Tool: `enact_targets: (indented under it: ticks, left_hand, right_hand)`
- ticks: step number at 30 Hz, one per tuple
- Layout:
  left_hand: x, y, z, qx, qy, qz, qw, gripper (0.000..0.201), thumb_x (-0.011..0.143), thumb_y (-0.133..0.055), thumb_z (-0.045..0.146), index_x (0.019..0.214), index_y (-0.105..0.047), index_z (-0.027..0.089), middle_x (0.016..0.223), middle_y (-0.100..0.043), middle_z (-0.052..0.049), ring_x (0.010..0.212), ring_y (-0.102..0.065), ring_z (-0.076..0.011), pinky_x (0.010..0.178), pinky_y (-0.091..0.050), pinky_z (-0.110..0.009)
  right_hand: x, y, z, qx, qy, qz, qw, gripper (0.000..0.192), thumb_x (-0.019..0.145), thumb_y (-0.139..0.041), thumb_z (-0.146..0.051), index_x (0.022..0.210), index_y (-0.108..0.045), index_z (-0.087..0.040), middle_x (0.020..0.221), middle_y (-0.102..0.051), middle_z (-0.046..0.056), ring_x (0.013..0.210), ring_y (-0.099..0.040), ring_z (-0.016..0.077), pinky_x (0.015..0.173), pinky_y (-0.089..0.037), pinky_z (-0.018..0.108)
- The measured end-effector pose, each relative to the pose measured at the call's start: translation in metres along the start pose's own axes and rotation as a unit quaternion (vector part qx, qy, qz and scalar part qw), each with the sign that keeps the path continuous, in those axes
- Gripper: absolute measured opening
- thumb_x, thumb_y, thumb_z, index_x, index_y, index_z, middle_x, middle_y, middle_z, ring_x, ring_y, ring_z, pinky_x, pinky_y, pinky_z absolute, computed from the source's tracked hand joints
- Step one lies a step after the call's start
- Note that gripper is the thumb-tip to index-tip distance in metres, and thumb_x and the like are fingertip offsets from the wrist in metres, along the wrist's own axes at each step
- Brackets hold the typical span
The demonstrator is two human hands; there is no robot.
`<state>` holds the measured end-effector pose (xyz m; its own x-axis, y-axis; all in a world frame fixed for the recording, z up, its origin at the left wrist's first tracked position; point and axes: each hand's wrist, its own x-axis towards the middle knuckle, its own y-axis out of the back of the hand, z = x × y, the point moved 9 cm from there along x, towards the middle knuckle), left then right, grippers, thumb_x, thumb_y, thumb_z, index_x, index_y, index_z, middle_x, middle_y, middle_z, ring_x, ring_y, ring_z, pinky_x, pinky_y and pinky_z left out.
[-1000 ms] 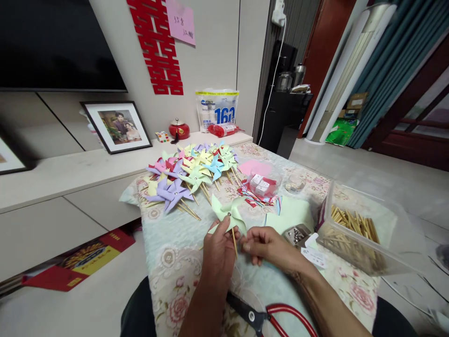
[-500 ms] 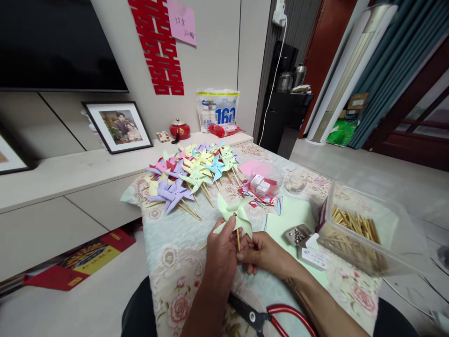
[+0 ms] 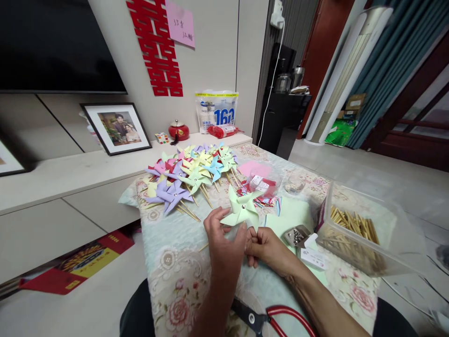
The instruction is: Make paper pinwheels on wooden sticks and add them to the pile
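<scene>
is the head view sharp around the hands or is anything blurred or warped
Head view: the hands, left and right, and the green pinwheel are sharp, under even soft light without glare; wide-angle distortion bends the doorway and curtains at the edges, and the clear stick box looks stretched.

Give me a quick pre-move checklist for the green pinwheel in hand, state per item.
1. Both hands on the piece: left hand and right hand meet just under the green pinwheel. Ok.
2. Pin at the pinwheel's hub seated: small, hard to make out. Cannot tell.
3. Stick attached and straight: hidden behind the fingers. Cannot tell.
4. Pinwheel clear of the pile of finished pinwheels: a gap shows between them. Ok.
5. Spare sticks within reach: clear tub of sticks on the right. Ok.
6. Scissors away from the hands: lying near the table edge, below the forearms. Ok.
</scene>
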<state>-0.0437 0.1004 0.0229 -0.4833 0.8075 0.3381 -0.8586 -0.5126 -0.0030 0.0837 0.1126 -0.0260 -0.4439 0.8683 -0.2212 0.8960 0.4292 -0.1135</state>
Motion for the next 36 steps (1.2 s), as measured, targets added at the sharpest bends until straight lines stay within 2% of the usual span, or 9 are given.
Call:
enact_targets:
  ticks: [2, 7, 13, 19, 25, 28, 31, 33, 36]
  left_hand:
    - [-0.002, -0.002, 0.003, 0.047, -0.028, -0.012, 0.998, 0.028, 0.072, -0.071, 0.023, 0.099, -0.064, 0.020, 0.127, -0.051, -0.013, 0.104, -0.060, -0.0249, 0.078, -0.054, -0.038]
    - [-0.002, -0.002, 0.000, 0.081, -0.026, -0.019, 0.996, 0.012, 0.076, -0.069, 0.025, 0.085, -0.063, 0.020, 0.125, -0.051, -0.011, 0.105, -0.059, -0.0256, 0.082, -0.053, -0.041]
    - [0.000, 0.000, -0.009, 0.049, -0.002, -0.007, 0.999, 0.010, 0.076, -0.068, 0.029, 0.078, -0.065, 0.019, 0.117, -0.055, -0.010, 0.105, -0.061, -0.0255, 0.079, -0.055, -0.037]
    - [-0.001, 0.000, -0.006, 0.038, 0.009, -0.014, 0.999, 0.011, 0.076, -0.070, 0.029, 0.077, -0.066, 0.019, 0.116, -0.056, -0.011, 0.102, -0.062, -0.0241, 0.074, -0.055, -0.033]
    - [0.003, 0.011, -0.002, 0.020, -0.010, 0.016, 1.000, 0.014, 0.082, -0.066, 0.032, 0.086, -0.069, 0.019, 0.121, -0.056, -0.013, 0.099, -0.063, -0.0227, 0.075, -0.054, -0.033]
    - [0.007, 0.020, 0.002, 0.005, -0.021, 0.051, 0.998, 0.018, 0.083, -0.065, 0.032, 0.096, -0.070, 0.019, 0.120, -0.056, -0.011, 0.098, -0.062, -0.0207, 0.074, -0.054, -0.030]
    - [0.009, 0.024, 0.009, 0.018, -0.043, 0.059, 0.997, 0.032, 0.084, -0.064, 0.029, 0.116, -0.066, 0.021, 0.121, -0.053, -0.011, 0.094, -0.061, -0.0187, 0.074, -0.055, -0.030]
    - [0.010, 0.022, 0.013, 0.047, -0.067, 0.044, 0.996, 0.037, 0.085, -0.063, 0.027, 0.121, -0.064, 0.021, 0.123, -0.051, -0.011, 0.098, -0.060, -0.0200, 0.076, -0.055, -0.031]
    - [0.010, 0.017, 0.011, 0.088, -0.085, 0.020, 0.992, 0.033, 0.082, -0.066, 0.025, 0.115, -0.066, 0.020, 0.125, -0.050, -0.013, 0.098, -0.060, -0.0213, 0.074, -0.056, -0.033]
  right_hand:
    - [0.000, -0.002, 0.001, -0.012, 0.002, -0.008, 1.000, 0.034, 0.071, -0.079, -0.044, 0.072, -0.061, -0.015, 0.049, -0.060, -0.005, 0.042, -0.053, 0.0082, 0.043, -0.040, 0.018]
    - [-0.001, -0.006, 0.002, -0.023, -0.003, -0.024, 0.999, 0.034, 0.071, -0.079, -0.043, 0.071, -0.061, -0.015, 0.052, -0.059, -0.005, 0.044, -0.054, 0.0084, 0.045, -0.043, 0.019]
    - [-0.003, -0.007, 0.004, -0.033, -0.019, -0.022, 0.999, 0.035, 0.067, -0.080, -0.044, 0.072, -0.060, -0.015, 0.059, -0.063, -0.003, 0.045, -0.055, 0.0084, 0.045, -0.043, 0.020]
    - [-0.003, -0.007, 0.002, -0.043, -0.018, -0.016, 0.999, 0.033, 0.069, -0.078, -0.044, 0.071, -0.059, -0.017, 0.058, -0.061, -0.004, 0.046, -0.055, 0.0096, 0.046, -0.043, 0.021]
    - [-0.004, 0.015, -0.012, -0.096, 0.034, 0.056, 0.993, 0.028, 0.081, -0.065, -0.046, 0.078, -0.059, -0.019, 0.052, -0.054, -0.006, 0.045, -0.050, 0.0109, 0.048, -0.038, 0.023]
    - [-0.011, 0.032, -0.032, -0.226, 0.095, 0.132, 0.960, 0.026, 0.091, -0.052, -0.039, 0.078, -0.062, -0.019, 0.058, -0.055, -0.002, 0.054, -0.053, 0.0141, 0.056, -0.039, 0.026]
    - [-0.021, 0.043, -0.054, -0.374, 0.176, 0.206, 0.887, 0.026, 0.095, -0.046, -0.031, 0.081, -0.065, -0.020, 0.076, -0.062, 0.004, 0.074, -0.059, 0.0194, 0.069, -0.042, 0.031]
    - [-0.025, 0.047, -0.059, -0.426, 0.205, 0.231, 0.850, 0.026, 0.096, -0.044, -0.027, 0.085, -0.066, -0.019, 0.084, -0.063, 0.006, 0.082, -0.059, 0.0215, 0.074, -0.043, 0.032]
    - [-0.027, 0.055, -0.059, -0.454, 0.213, 0.254, 0.827, 0.025, 0.097, -0.043, -0.025, 0.086, -0.065, -0.019, 0.084, -0.062, 0.007, 0.082, -0.060, 0.0217, 0.074, -0.043, 0.032]
